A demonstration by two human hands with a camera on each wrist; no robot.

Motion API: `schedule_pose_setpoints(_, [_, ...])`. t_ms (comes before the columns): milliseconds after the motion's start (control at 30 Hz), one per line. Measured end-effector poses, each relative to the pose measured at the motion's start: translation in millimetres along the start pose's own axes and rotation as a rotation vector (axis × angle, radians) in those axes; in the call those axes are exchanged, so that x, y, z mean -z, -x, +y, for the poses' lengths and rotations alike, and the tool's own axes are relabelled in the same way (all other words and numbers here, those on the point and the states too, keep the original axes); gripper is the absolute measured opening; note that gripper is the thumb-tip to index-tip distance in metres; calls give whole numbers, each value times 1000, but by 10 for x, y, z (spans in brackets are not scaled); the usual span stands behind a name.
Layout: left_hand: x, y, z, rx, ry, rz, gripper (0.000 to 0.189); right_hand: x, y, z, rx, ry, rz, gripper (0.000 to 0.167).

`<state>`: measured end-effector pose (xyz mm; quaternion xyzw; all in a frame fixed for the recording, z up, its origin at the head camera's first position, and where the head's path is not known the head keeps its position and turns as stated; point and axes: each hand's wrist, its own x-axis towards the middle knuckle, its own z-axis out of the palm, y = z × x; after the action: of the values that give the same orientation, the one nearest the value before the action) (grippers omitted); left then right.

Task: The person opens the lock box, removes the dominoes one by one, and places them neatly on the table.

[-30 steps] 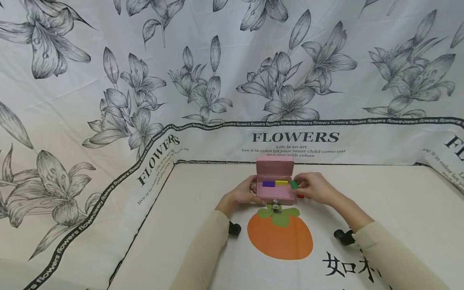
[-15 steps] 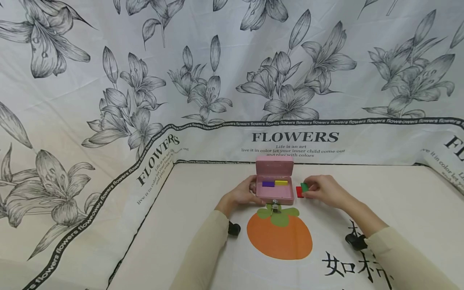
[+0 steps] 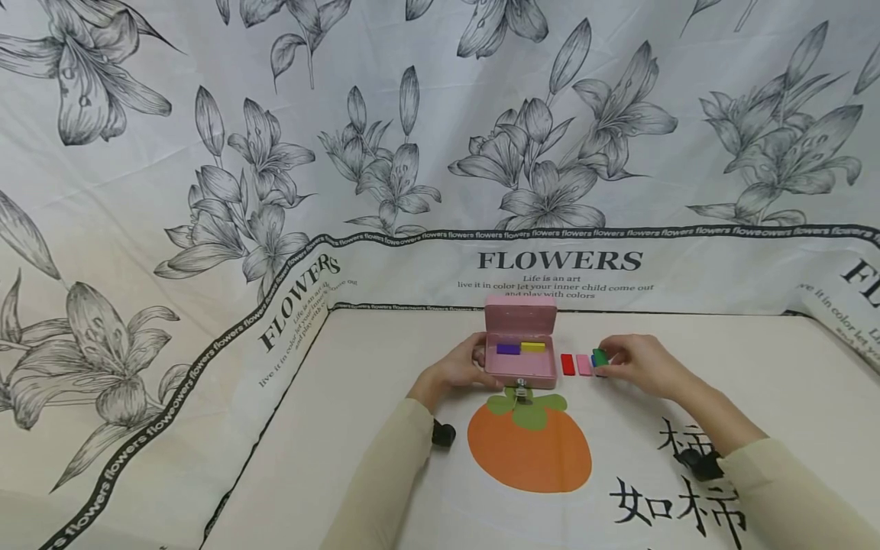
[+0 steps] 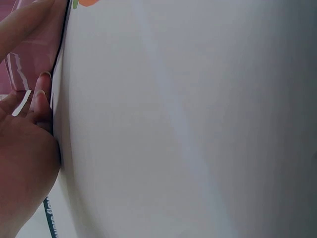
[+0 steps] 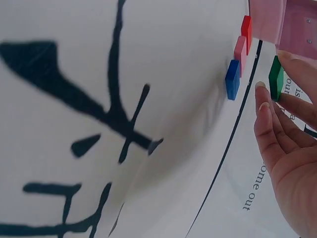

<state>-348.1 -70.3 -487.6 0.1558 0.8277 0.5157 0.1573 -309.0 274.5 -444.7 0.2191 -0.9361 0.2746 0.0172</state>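
the left hand (image 3: 459, 363) grips the left side of the pink box (image 3: 521, 367), thumb toward the near side. the box stands on the surface (image 3: 374, 359), lid upright at the far edge. inside, along the far wall, lie the purple block (image 3: 509, 349), left, and the yellow block (image 3: 532, 347), right. the right hand (image 3: 642, 365) pinches the green block (image 5: 276, 78) between thumb and fingers, near the blue block (image 5: 232, 80). right of the box, the red block (image 3: 567, 364), pink block (image 3: 583, 365) and blue block form a row, left to right.
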Motion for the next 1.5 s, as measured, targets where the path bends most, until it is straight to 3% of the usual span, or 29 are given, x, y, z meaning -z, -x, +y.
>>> schedule_pose_setpoints(367, [-11,-3,-1,3,16,2,104,57,105,179,-26,6,-2,38])
schedule_pose_setpoints(800, [-14,-7,-22,26,-3,2,106,-19,75,367,-83,8,-27,39])
schedule_pose_setpoints(1500, [1,-27,-5,5,-12,10,105,-12,-35,399,-112,15,-84,41])
